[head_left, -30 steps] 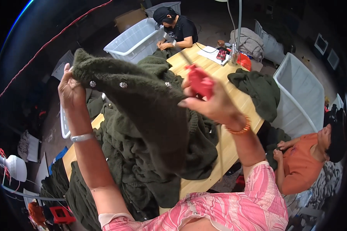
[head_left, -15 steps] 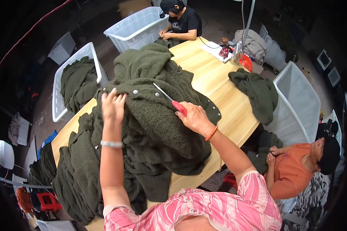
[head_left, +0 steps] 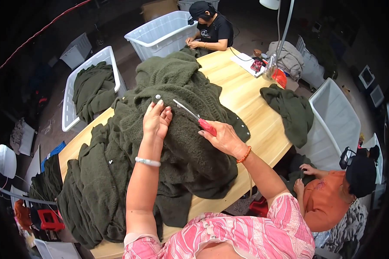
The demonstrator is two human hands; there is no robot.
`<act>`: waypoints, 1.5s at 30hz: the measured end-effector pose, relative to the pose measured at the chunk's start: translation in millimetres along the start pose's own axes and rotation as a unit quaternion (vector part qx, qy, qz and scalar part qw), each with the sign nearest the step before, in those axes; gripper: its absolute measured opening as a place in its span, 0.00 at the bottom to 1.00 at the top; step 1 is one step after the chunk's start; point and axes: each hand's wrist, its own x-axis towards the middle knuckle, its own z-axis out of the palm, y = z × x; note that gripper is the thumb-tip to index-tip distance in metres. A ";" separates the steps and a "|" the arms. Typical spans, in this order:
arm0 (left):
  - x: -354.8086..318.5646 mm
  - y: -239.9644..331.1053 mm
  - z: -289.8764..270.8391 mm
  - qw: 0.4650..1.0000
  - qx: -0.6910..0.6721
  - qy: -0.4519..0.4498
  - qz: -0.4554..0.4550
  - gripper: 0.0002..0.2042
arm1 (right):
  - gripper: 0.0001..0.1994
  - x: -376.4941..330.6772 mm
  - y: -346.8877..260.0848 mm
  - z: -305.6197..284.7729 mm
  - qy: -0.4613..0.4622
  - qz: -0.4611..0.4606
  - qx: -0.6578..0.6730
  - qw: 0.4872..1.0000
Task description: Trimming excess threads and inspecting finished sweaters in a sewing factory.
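A dark green knitted garment (head_left: pixel 190 142) with shiny round buttons lies spread over a pile of similar knitwear on the table. My left hand (head_left: pixel 157 122) rests on it with fingers curled in, its fingertips pinching the knit just below one button (head_left: pixel 158 97). In my right hand (head_left: pixel 225 138) are scissors with red handles (head_left: pixel 208 127). Their narrow metal blades point up and left over the cloth, beside a second button that they partly cover. Whether the blade tips touch the knit cannot be made out.
The light wooden table (head_left: pixel 263 125) carries another green garment (head_left: pixel 287 113) on the right. White bins (head_left: pixel 67 113) stand at left, far side and right. Co-workers sit at the far end and right, handling dark green cloth. A lamp pole (head_left: pixel 285 28) rises at the far right.
My left hand has moved right along the garment, from its left edge to just below a button, and its fingers have curled in. The scissors stay close to the second button.
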 end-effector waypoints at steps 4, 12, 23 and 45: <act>18.5 -1.6 -15.3 1.000 -0.014 0.001 0.011 0.14 | 0.17 -12.0 -2.9 -8.8 -0.002 -0.034 0.007 0.999; 8.0 -12.0 -8.1 0.996 0.054 -0.031 0.057 0.04 | 0.16 6.0 -34.2 -13.6 -0.052 0.018 -0.072 0.996; -2.7 1.3 -13.5 0.999 0.004 -0.033 -0.010 0.07 | 0.17 -5.1 -26.4 -28.9 -0.106 0.016 0.011 0.994; -16.8 -41.4 9.1 0.998 0.069 -0.002 -0.006 0.14 | 0.17 -39.7 -10.1 -44.6 -0.078 0.066 -0.058 0.993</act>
